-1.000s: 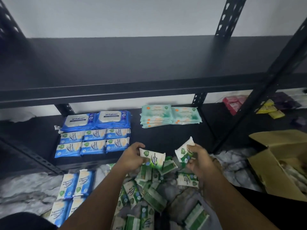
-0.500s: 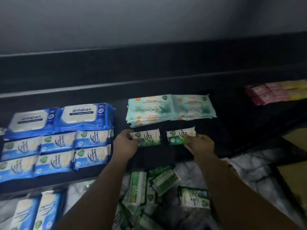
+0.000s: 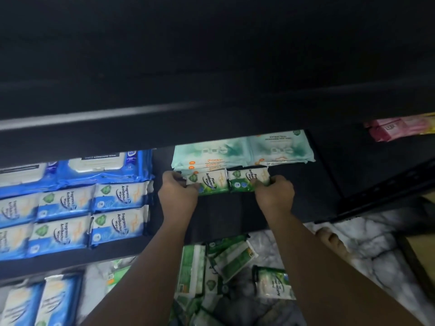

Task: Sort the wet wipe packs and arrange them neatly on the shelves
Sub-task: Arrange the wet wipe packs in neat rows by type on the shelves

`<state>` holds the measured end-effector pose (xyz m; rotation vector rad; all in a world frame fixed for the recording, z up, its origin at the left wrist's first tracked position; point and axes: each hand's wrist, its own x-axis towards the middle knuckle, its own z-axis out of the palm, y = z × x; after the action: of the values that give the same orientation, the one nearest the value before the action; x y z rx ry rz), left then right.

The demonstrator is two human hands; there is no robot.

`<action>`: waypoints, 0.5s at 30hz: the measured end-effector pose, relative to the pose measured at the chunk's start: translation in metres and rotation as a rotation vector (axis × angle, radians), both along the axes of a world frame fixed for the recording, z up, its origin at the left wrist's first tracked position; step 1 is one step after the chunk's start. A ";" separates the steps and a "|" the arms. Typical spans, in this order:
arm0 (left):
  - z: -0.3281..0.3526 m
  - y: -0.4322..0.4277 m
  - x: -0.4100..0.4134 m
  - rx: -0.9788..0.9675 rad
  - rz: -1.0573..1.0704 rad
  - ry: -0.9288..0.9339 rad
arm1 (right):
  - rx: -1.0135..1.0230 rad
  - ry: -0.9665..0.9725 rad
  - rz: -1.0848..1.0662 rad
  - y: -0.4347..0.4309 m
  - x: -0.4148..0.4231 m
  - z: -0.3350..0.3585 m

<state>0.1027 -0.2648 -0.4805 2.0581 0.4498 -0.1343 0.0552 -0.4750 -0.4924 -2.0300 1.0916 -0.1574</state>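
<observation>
Reaching forward — left hand [image 3: 177, 194] grips left green pack [image 3: 209, 182], right hand [image 3: 274, 195] grips right green pack [image 3: 244, 178].

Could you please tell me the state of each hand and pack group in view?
Left hand: holds left green-and-white pine wipe pack, flat on black shelf.
Right hand: holds right green-and-white pine wipe pack, flat beside it.
Pale teal wipe packs: stacked just behind.
Small blue wipe packs: lying in rows.
Loose green wipe packs: jumbled on marble floor.

Pack colours on the black shelf [image 3: 223, 215]
Green-and-white packs [image 3: 208, 183] mid-shelf, mint-teal packs [image 3: 211, 152] behind, blue-and-white packs [image 3: 117, 198] left, pink packs [image 3: 397, 128] right.
</observation>
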 end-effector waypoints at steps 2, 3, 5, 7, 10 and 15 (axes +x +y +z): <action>0.000 0.000 -0.001 0.006 -0.006 -0.006 | 0.004 0.010 0.007 0.000 0.000 0.001; 0.001 0.000 -0.001 0.012 -0.012 -0.008 | 0.012 0.018 0.013 0.000 -0.001 0.002; 0.001 0.001 -0.002 0.023 -0.022 -0.017 | 0.023 0.017 0.014 -0.001 -0.002 0.002; 0.002 0.003 -0.005 0.025 -0.026 -0.043 | 0.035 -0.011 0.006 0.001 -0.005 0.005; 0.003 0.004 -0.015 0.018 -0.037 -0.096 | 0.075 -0.064 -0.010 0.006 -0.017 0.013; 0.006 0.014 -0.062 0.089 -0.116 -0.334 | 0.058 -0.127 -0.068 0.017 -0.063 0.024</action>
<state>0.0402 -0.2504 -0.4745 2.1423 0.1329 0.1619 -0.0081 -0.4575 -0.4682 -1.9052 1.0734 -0.2822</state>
